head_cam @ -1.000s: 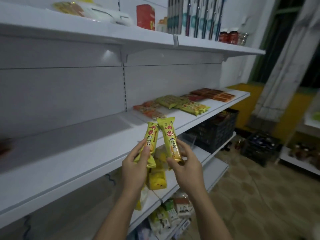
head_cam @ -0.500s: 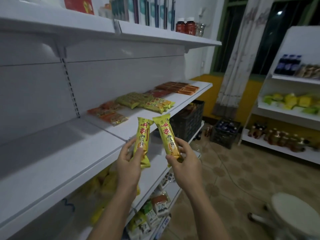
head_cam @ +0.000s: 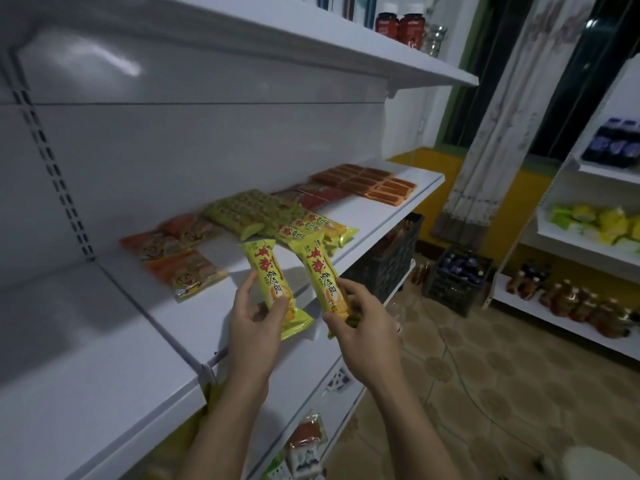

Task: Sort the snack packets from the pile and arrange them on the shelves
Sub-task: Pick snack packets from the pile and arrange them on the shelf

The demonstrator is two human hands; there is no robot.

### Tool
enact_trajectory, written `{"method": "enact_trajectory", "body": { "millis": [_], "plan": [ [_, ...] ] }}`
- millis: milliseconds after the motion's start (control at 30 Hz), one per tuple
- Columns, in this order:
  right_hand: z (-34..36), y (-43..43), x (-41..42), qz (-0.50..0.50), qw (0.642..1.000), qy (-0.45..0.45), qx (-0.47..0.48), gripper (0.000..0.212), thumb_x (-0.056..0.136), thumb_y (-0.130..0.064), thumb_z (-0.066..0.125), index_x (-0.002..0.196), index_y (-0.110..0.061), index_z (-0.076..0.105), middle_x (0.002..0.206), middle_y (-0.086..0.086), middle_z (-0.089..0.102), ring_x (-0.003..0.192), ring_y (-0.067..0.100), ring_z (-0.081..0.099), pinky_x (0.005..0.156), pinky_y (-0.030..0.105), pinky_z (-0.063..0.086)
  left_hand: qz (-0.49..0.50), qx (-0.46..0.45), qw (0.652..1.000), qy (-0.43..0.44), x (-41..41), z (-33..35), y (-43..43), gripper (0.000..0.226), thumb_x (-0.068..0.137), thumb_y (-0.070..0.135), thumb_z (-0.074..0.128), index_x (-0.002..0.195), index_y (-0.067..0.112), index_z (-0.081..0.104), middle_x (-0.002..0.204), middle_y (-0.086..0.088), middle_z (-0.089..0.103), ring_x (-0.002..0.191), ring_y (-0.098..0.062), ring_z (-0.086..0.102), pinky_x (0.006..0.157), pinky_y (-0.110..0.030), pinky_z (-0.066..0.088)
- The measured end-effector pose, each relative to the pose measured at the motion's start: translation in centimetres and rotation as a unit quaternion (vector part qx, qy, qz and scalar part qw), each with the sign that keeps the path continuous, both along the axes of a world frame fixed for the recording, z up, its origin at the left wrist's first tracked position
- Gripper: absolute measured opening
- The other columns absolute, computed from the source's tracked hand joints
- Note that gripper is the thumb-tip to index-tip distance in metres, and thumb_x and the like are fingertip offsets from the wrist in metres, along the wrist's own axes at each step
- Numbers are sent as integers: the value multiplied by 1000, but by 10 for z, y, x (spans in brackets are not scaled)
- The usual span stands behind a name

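My left hand (head_cam: pixel 252 327) pinches the lower end of a long yellow snack packet (head_cam: pixel 266 275) with red lettering. My right hand (head_cam: pixel 363 323) pinches a second, matching yellow packet (head_cam: pixel 320 271). Both packets are held tilted above the front of the white middle shelf (head_cam: pixel 221 313). Farther back on that shelf lie more matching yellow packets (head_cam: pixel 329 226), green packets (head_cam: pixel 249 209), orange packets (head_cam: pixel 180 261) to the left, red packets (head_cam: pixel 318 195) and orange-brown packets (head_cam: pixel 367 178) at the far end.
The top shelf (head_cam: pixel 346 53) carries red-lidded jars (head_cam: pixel 401 27). A dark crate (head_cam: pixel 391 258) sits below the middle shelf, another crate of bottles (head_cam: pixel 457 275) on the tiled floor. A second shelf unit (head_cam: pixel 588 247) at right holds yellow-green packs and bottles. Lower shelves hold more packets (head_cam: pixel 308 441).
I have moved to the right along the shelving. Both hands, each still holding its yellow packet, have come closer to the group of packets on the middle shelf.
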State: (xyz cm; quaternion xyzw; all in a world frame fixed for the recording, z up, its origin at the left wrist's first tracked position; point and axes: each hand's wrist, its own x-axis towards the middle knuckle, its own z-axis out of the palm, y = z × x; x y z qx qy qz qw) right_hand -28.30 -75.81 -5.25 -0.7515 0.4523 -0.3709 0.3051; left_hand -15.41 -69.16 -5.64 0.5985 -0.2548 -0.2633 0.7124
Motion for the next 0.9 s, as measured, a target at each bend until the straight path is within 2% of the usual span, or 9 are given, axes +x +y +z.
{"method": "enact_trajectory", "body": {
  "millis": [67,167,233,333,500,633,700,767,900],
  "plan": [
    [2,-17,12,16,999,23,-14,50,89,-34,70,134,-43,49,111,-10,56,95,9,57,81,33,51,6,2,1000,-10,10,4,-15,56,91,24,69,139,40,45,92,2,74,77,-5,69,59,-17,47],
    [5,-36,27,25,997,59,-45,45,91,-34,68,132,-40,52,108,-9,54,92,9,53,75,27,45,10,7,999,-37,22,10,-27,59,91,26,69,139,45,41,96,3,71,81,-6,69,60,-18,50],
    [6,-47,38,24,994,83,-67,39,91,-36,66,128,-38,55,108,-7,57,93,12,56,75,29,47,25,12,999,-44,29,13,-31,59,90,26,70,137,48,41,95,4,69,83,-9,69,58,-18,52],
    [8,-61,59,30,989,107,-96,37,90,-37,65,126,-38,56,107,-5,60,98,17,57,80,35,50,63,27,996,-53,41,14,-34,60,88,32,72,137,50,43,98,3,67,87,-10,68,67,-25,52],
    [10,-82,86,45,972,144,-181,34,88,-42,64,121,-32,61,107,-3,64,101,21,54,88,35,43,108,56,991,-54,47,15,-45,55,85,41,72,133,54,46,98,3,65,88,-7,65,70,-27,48],
    [1,-109,97,38,941,179,-285,28,74,-44,77,93,-24,70,82,0,66,80,23,55,73,35,43,154,64,984,-57,43,18,-58,50,87,38,71,130,50,49,92,6,62,72,8,60,66,-23,44],
    [0,-121,101,54,931,194,-305,30,67,-44,81,83,-21,70,76,1,64,76,24,55,68,34,44,178,65,981,-52,38,21,-67,48,88,37,70,128,49,49,91,5,61,70,7,60,63,-20,42],
    [0,-131,103,84,922,190,-327,32,63,-40,84,81,-20,68,76,2,62,75,24,55,67,35,45,204,67,975,-53,33,23,-77,47,87,35,71,128,46,51,89,3,58,71,3,59,64,-19,43],
    [3,-149,105,155,911,149,-352,31,56,-27,87,82,-22,71,74,2,58,71,23,55,61,32,44,255,63,963,-61,28,27,-96,44,87,29,72,127,38,57,81,4,56,61,10,56,62,-16,45]
  ]
}}
